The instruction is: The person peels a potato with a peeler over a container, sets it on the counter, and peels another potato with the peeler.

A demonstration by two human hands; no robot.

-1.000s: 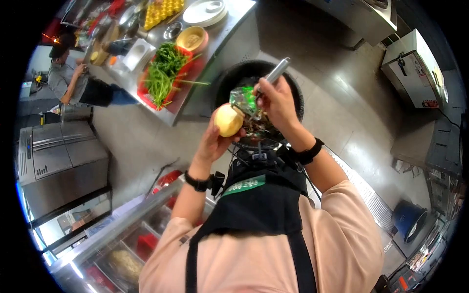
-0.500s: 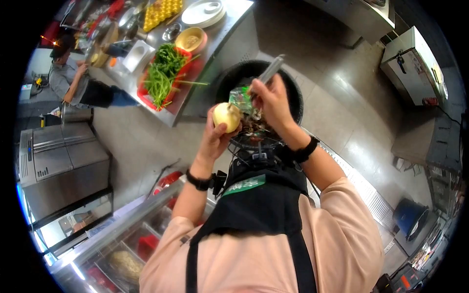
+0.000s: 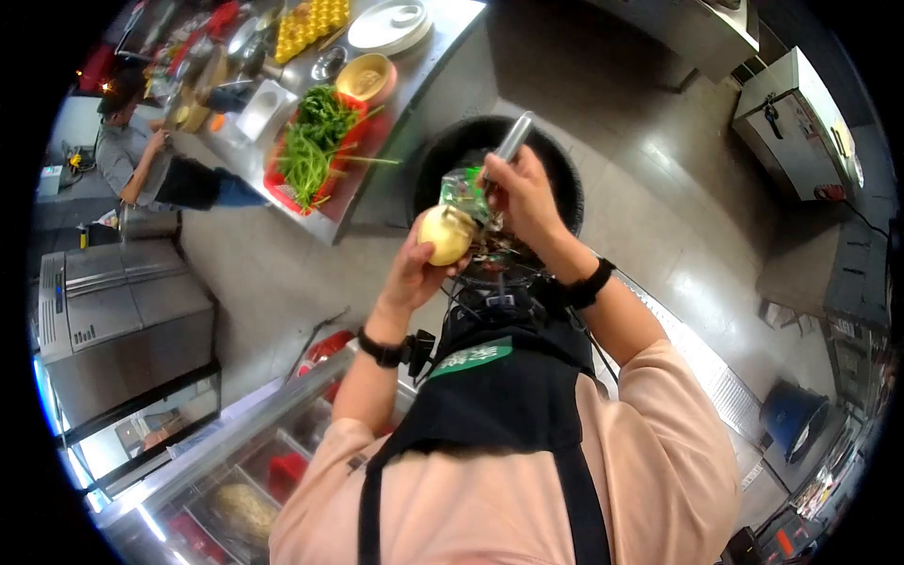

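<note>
My left hand (image 3: 409, 270) is wrapped round a pale yellow, mostly peeled potato (image 3: 444, 237), with the thumb across its near side. A brownish patch shows near the potato's upper right. In my closed right hand (image 3: 524, 193) is a peeler (image 3: 513, 137); its silver handle sticks up past the fingers, and its working end is down by the potato, hard to make out. Both hands are over a black bin (image 3: 562, 169). Inside the bin lie a green and clear plastic wrapper (image 3: 461, 188) and brown peelings (image 3: 494, 247).
At upper left a steel counter (image 3: 414, 118) bears a red basket (image 3: 282, 193) of leafy greens (image 3: 315, 146), a round bowl (image 3: 365, 77), white plates (image 3: 386, 28) and a yellow egg tray (image 3: 311, 24). Another person (image 3: 127, 155) stands left of it. A glass-topped food case (image 3: 235, 443) is at lower left.
The potato has shifted slightly right and down in my left hand. My right hand has tilted the peeler, its handle end moving left, and its working end is now closer to the potato.
</note>
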